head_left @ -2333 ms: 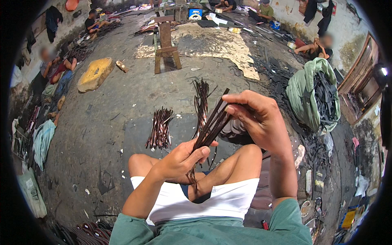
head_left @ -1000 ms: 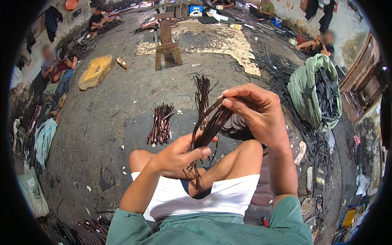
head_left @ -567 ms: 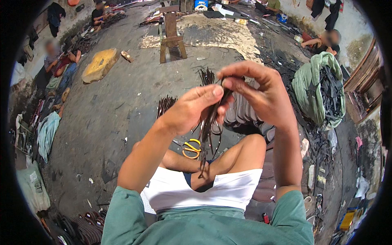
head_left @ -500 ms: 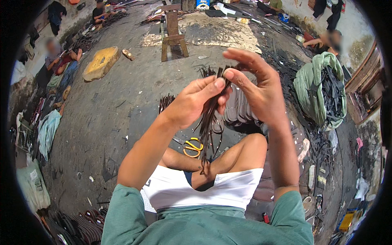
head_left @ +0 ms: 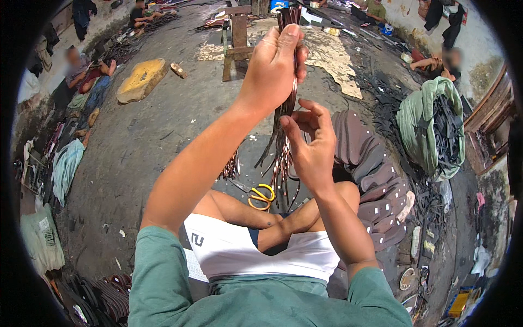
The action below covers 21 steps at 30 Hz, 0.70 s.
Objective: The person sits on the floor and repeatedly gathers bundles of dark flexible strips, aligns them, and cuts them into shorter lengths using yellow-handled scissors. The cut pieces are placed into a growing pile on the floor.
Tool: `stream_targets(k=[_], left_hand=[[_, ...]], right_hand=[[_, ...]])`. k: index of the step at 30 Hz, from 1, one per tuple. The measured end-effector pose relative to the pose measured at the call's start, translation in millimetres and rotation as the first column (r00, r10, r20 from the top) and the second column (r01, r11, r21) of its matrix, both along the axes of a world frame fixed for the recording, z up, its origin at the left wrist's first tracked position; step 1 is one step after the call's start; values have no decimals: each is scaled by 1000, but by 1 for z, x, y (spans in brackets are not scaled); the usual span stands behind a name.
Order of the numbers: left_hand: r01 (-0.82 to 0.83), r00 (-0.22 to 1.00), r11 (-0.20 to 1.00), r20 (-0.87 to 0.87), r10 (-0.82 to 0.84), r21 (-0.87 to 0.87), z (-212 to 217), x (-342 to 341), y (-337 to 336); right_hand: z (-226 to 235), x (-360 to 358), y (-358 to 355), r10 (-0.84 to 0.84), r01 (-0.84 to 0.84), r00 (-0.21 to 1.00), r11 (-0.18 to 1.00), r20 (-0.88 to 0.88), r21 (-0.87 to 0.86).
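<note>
My left hand (head_left: 275, 65) is raised in front of me, closed round a bundle of thin, shiny dark brown strips (head_left: 281, 158). Their evened ends stick up above the thumb, while the loose lengths hang down and fan apart. Lower and to the right, my right hand (head_left: 313, 147) has its thumb and curled fingers apart beside the hanging strips; its thumb tip is close to them, and I cannot tell if it touches. On the floor before my crossed legs lie yellow-handled scissors (head_left: 262, 197). A second bunch of brown strips (head_left: 231, 167) shows partly behind my left forearm.
Brown shoe soles (head_left: 376, 191) are lined up in overlapping rows at my right. Beyond them stands a green sack (head_left: 417, 125) of black scraps. A wooden stand (head_left: 238, 41) and a yellow-topped block (head_left: 143, 76) are farther off. Several people sit along the walls.
My left hand has lifted the bundle up and away from me. My right hand has come off the strips' upper ends and dropped beside their hanging part.
</note>
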<state>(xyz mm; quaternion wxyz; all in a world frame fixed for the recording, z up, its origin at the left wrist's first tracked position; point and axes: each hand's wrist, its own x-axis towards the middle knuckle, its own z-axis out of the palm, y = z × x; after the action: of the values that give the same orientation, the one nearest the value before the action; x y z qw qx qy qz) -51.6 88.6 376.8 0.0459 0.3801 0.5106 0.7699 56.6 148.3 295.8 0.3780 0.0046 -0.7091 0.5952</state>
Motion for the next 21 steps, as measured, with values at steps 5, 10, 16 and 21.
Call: stream_targets(k=[5, 10, 16, 21], left_hand=[[-128, 981, 988, -160, 112, -90, 12, 2, 5], [-445, 857, 895, -283, 430, 12, 41, -6, 16], [-498, 811, 848, -247, 530, 183, 67, -17, 14], [-288, 924, 885, -136, 357, 366, 112, -34, 4]], right_hand=[[8, -18, 14, 79, -74, 994, 994, -70, 79], [-22, -42, 18, -75, 101, 989, 972, -128, 211], [-62, -32, 7, -200, 108, 956, 921, 217, 375], [-170, -13, 38, -100, -206, 863, 825, 496, 526]])
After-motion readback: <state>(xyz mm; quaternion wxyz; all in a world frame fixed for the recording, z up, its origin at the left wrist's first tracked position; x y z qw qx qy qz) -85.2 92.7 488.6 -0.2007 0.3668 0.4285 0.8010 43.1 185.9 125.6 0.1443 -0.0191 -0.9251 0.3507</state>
